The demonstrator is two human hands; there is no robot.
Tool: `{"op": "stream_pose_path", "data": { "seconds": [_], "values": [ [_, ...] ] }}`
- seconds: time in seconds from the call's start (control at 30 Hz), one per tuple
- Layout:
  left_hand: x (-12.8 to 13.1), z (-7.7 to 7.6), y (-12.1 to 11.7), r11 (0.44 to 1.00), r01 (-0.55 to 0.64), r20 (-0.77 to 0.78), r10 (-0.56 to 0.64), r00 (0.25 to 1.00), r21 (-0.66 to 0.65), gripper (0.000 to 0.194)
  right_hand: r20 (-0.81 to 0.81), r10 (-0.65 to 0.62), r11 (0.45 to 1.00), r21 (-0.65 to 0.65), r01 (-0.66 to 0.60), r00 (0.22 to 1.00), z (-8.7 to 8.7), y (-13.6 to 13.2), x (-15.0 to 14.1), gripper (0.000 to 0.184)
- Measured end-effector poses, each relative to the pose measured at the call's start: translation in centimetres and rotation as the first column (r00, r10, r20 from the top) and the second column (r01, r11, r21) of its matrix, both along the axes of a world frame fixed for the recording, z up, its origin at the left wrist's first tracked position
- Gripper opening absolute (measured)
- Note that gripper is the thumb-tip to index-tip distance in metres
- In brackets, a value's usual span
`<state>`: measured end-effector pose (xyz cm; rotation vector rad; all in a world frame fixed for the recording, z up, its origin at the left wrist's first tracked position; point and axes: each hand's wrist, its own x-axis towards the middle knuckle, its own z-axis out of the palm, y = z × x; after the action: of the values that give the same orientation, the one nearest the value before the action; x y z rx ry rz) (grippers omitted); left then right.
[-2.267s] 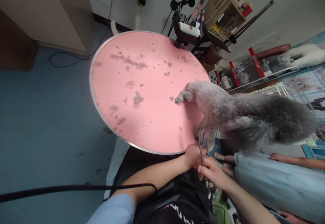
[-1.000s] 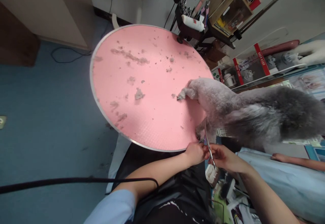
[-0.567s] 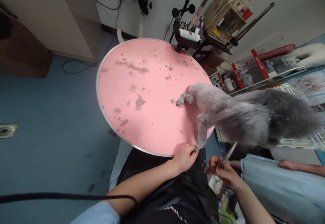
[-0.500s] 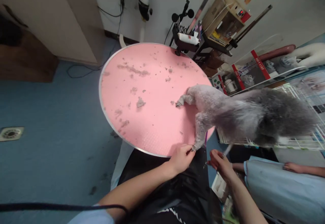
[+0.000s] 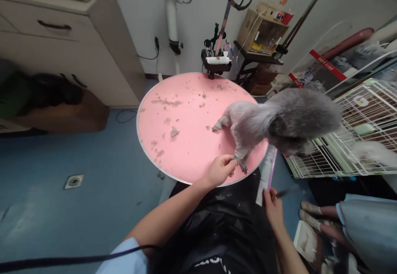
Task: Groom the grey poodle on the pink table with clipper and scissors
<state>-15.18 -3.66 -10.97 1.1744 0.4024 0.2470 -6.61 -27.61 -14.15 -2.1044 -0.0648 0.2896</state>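
A grey curly-coated dog (image 5: 279,118) stands at the right side of a round pink table (image 5: 182,116), with its rear toward me. My left hand (image 5: 221,169) is closed around the lower part of the dog's near hind leg (image 5: 239,158) at the table's front edge. My right hand (image 5: 271,201) is below the table edge and clear of the dog. It is closed on a long silver comb with a purple edge (image 5: 266,174) that points up toward the dog. A dark thin tool (image 5: 283,192) sticks out sideways from the same hand, blurred.
Clumps of cut grey fur lie scattered over the table. A black tool holder (image 5: 215,62) is clamped at its far edge. A white wire cage (image 5: 356,141) stands to the right. Another person's feet (image 5: 312,212) and light blue garment (image 5: 369,224) are at lower right. Cabinets (image 5: 62,46) stand on the left.
My right hand has drawn back from the paw, down and to the right, taking the scissors away. The comb now points up. My left hand keeps its hold on the leg. The view has pulled back.
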Motion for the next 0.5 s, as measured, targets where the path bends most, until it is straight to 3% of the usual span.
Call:
{"op": "stream_pose_path", "data": {
  "seconds": [0.1, 0.17, 0.23, 0.37, 0.43, 0.5],
  "values": [
    [-1.0, -2.9, -2.4, 0.993, -0.036, -0.106, 0.048, 0.993, 0.112, 0.034, -0.226, 0.059, 0.971, 0.237, -0.004, 0.972, -0.7, -3.3, -4.9, 0.057],
    [-2.2, -4.5, -3.7, 0.994, -0.005, -0.176, 0.024, 0.984, 0.109, 0.034, -0.478, 0.207, 0.902, 0.431, 0.023, 0.854, -0.9, -3.6, -6.8, 0.050],
    [-3.6, -5.3, -4.7, 0.998, 0.010, -0.189, 0.002, 0.982, 0.063, 0.034, -0.621, 0.371, 0.819, 0.569, 0.072, 0.691, -0.5, -2.1, -6.8, 0.045],
    [-5.3, -5.5, -5.6, 1.000, 0.007, -0.182, -0.007, 0.983, -0.002, 0.039, -0.633, 0.588, 0.691, 0.717, 0.095, 0.503, 1.9, 3.1, -3.6, 0.035],
    [-5.4, -5.6, -5.6, 1.000, -0.017, -0.185, 0.017, 0.983, 0.002, 0.041, -0.609, 0.620, 0.652, 0.750, 0.107, 0.495, 3.3, 4.6, -2.4, 0.032],
    [-5.2, -5.8, -5.7, 0.999, -0.044, -0.190, 0.047, 0.981, 0.016, 0.041, -0.593, 0.595, 0.631, 0.763, 0.141, 0.542, 4.3, 4.6, -2.7, 0.030]
  ]
}}
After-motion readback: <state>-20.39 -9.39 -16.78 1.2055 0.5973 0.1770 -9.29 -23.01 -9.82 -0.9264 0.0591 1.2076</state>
